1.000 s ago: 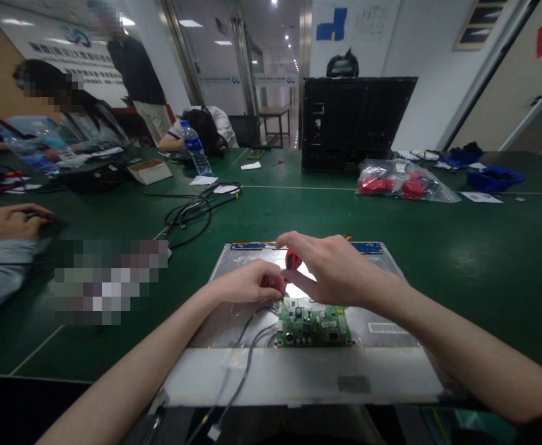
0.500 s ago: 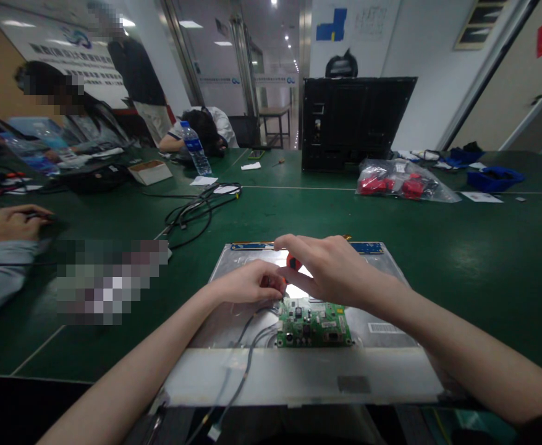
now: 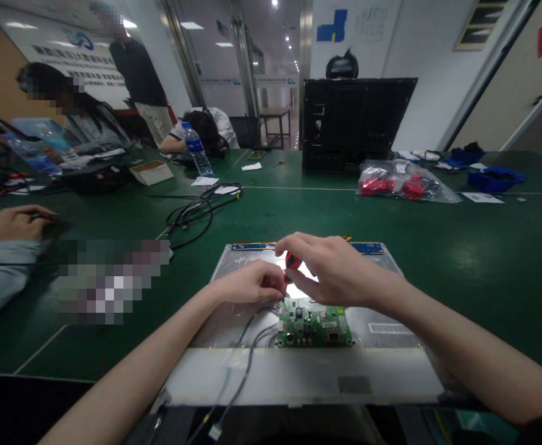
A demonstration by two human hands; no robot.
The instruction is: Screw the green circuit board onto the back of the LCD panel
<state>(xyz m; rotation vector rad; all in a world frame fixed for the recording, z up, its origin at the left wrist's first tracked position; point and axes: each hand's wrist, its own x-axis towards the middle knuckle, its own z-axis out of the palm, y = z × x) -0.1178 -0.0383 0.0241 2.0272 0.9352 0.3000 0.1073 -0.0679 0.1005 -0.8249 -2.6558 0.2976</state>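
Note:
A silver metal display panel (image 3: 382, 275) lies flat on the green table in front of me. A small green circuit board (image 3: 314, 324) sits on it, with grey cables (image 3: 250, 337) running off its left side. My right hand (image 3: 333, 269) is closed around a red-handled screwdriver (image 3: 292, 261) held upright over the board's top left corner. My left hand (image 3: 251, 281) is pinched together at the tool's lower end, right beside the right hand; what its fingertips hold is hidden.
A black monitor back (image 3: 354, 123) stands upright behind. A clear bag of red parts (image 3: 403, 184) lies at the right, black cables (image 3: 196, 210) and a water bottle (image 3: 196, 148) at the left. Another person's hand (image 3: 8, 222) rests at the far left; other people sit beyond.
My right hand shifted very slightly on the screwdriver handle, its fingers turning a little. The left hand and the board stayed where they were.

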